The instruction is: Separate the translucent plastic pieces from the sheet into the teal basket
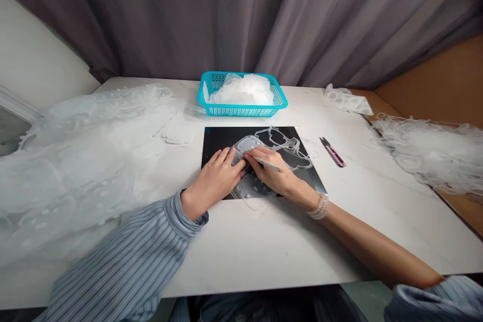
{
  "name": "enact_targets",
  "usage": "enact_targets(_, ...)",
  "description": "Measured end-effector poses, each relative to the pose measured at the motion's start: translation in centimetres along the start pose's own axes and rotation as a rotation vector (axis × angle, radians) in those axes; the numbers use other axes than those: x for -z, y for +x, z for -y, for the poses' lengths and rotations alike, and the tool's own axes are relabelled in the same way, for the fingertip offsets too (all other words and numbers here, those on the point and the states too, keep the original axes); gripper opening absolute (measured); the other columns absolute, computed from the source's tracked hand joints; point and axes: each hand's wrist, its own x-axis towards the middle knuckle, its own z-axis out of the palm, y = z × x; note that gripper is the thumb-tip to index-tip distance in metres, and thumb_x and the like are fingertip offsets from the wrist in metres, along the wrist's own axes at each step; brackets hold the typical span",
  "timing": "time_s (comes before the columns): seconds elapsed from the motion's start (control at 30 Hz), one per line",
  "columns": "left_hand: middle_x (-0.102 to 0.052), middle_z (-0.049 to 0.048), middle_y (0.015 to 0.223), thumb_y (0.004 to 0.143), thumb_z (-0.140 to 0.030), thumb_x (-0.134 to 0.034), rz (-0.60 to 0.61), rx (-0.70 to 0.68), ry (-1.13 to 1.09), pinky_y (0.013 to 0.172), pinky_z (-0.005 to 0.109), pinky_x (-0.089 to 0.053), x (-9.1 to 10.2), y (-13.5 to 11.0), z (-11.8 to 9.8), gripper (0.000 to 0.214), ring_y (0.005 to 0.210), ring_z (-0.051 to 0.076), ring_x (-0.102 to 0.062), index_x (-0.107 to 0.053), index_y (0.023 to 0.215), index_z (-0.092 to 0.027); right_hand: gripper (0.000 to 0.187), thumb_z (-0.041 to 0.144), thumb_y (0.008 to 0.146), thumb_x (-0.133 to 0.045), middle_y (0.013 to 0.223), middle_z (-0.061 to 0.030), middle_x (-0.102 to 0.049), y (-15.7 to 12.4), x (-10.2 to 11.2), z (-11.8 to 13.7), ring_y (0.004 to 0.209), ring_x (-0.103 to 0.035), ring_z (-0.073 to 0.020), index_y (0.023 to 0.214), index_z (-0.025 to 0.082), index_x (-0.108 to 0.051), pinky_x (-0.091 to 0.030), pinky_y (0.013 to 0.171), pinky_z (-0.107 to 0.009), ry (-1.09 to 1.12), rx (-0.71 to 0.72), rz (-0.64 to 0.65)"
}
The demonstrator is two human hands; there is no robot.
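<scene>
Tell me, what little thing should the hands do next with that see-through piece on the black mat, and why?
Probably draw the thin tool a little further along the edge of the clear silicone piece. The right hand holds the tool with its tip at the piece, the left hand presses the piece flat on the black mat, and thin trim is attached beside it.

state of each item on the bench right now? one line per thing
left hand: flat, pressing the translucent sheet
right hand: gripping a thin tool, tip on the sheet
translucent sheet: lying on the black mat, partly cut out
turquoise basket: upright, heaped with white pieces
snips: lying on the table, untouched
white sheet pile: heaped at left
scrap strips: heaped at right
</scene>
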Motion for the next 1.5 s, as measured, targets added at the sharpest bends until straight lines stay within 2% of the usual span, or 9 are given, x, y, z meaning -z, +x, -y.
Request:
enact_targets(0.37,-0.054,0.023,0.142,0.102,-0.023,-0.032,-0.009,-0.069,0.023,0.111,0.051,-0.038,-1.4,-0.5,0.2,0.045,0.14,0.034,-0.041,-0.05,0.138,-0.001,0.027,0.012,0.099,-0.041,0.117,-0.0191,-0.067,0.9,-0.2,-0.2,0.115,-0.061,-0.0278,0.118,0.01,-0.061,-0.044,0.106,-0.052,-0.093,0.154,0.164)
enact_targets(0.6,-0.049,0.0223,0.147,0.101,-0.024,-0.034,0.017,-0.088,0.048,0.11,0.051,-0.039,-1.9,-0.5,0.8,0.049,0.142,0.033,-0.038,-0.044,0.145,-0.004,0.016,0.018,0.089,-0.06,0.102,-0.0104,-0.073,1.8,-0.3,-1.8,0.101,-0.068,-0.0246,0.102,0.017,-0.07,-0.052,0.097,-0.043,0.454,-0.186,-0.029)
enact_targets(0.77,-0.045,0.0208,0.151,0.102,-0.024,-0.034,0.021,-0.098,0.039,0.11,0.049,-0.04,-1.7,-0.6,0.8,0.049,0.143,0.032,-0.037,-0.04,0.148,-0.008,0.027,0.037,0.097,-0.045,0.09,-0.0078,-0.073,-0.7,5.7,-7.8,0.077,-0.071,-0.0167,0.106,0.019,-0.063,-0.061,0.074,-0.032,0.662,-0.489,-0.463)
enact_targets(0.93,-0.046,0.02,0.15,0.101,-0.023,-0.038,-0.018,0.01,-0.279,0.113,0.054,-0.036,-0.9,-0.4,0.4,0.044,0.143,0.033,-0.038,-0.049,0.142,-0.011,0.011,0.03,0.085,-0.064,0.071,-0.0066,-0.071,-4.6,11.7,-12.0,0.064,-0.072,-0.018,0.08,0.021,-0.06,-0.062,0.061,-0.029,0.871,-0.699,-0.582)
enact_targets(1.07,-0.056,0.0142,0.144,0.096,-0.027,-0.048,-0.083,0.153,-0.737,0.119,0.056,-0.022,0.2,0.4,0.2,0.038,0.143,0.032,-0.038,-0.062,0.129,-0.015,0.019,0.034,0.085,-0.068,0.086,-0.0099,-0.075,-3.8,10.6,-8.5,0.082,-0.075,-0.021,0.096,0.02,-0.064,-0.063,0.081,-0.034,1.008,-0.732,-0.567)
enact_targets(1.17,-0.071,0.015,0.121,0.101,-0.04,-0.032,-0.094,0.227,-0.856,0.107,0.049,-0.044,1.2,1.8,-0.1,0.047,0.122,0.03,-0.061,-0.068,0.117,-0.013,0.03,0.041,0.089,-0.064,0.101,-0.0094,-0.076,-1.8,9.0,-2.9,0.101,-0.072,-0.0216,0.112,0.021,-0.063,-0.057,0.095,-0.038,1.072,-0.626,-0.494)
enact_targets(1.3,-0.076,0.0176,0.104,0.098,-0.06,-0.011,0.113,0.268,-1.507,0.086,0.042,-0.058,2.3,3.7,-0.8,0.078,0.097,0.028,-0.073,-0.068,0.118,-0.01,0.034,0.049,0.095,-0.054,0.116,-0.0093,-0.072,-1.0,8.6,3.2,0.111,-0.068,-0.0244,0.114,0.024,-0.066,-0.054,0.098,-0.044,0.953,-0.4,-0.104)
enact_targets(1.4,-0.075,0.0195,0.108,0.091,-0.066,-0.039,0.255,0.46,-2.069,0.09,0.045,-0.056,2.8,4.1,-1.2,0.068,0.1,0.031,-0.072,-0.067,0.117,-0.01,0.042,0.054,0.099,-0.043,0.118,-0.0102,-0.071,-1.4,9.3,4.1,0.111,-0.068,-0.025,0.122,0.025,-0.063,-0.053,0.096,-0.045,0.842,-0.358,0.026)
enact_targets(1.5,-0.076,0.0168,0.106,0.085,-0.046,-0.063,0.218,0.605,-2.012,0.09,0.042,-0.056,2.8,3.8,-1.4,0.044,0.098,0.028,-0.072,-0.07,0.111,-0.012,0.04,0.053,0.101,-0.035,0.1,-0.0078,-0.075,-1.3,9.8,2.3,0.096,-0.071,-0.0214,0.111,0.023,-0.06,-0.051,0.088,-0.04,0.637,-0.388,-0.137)
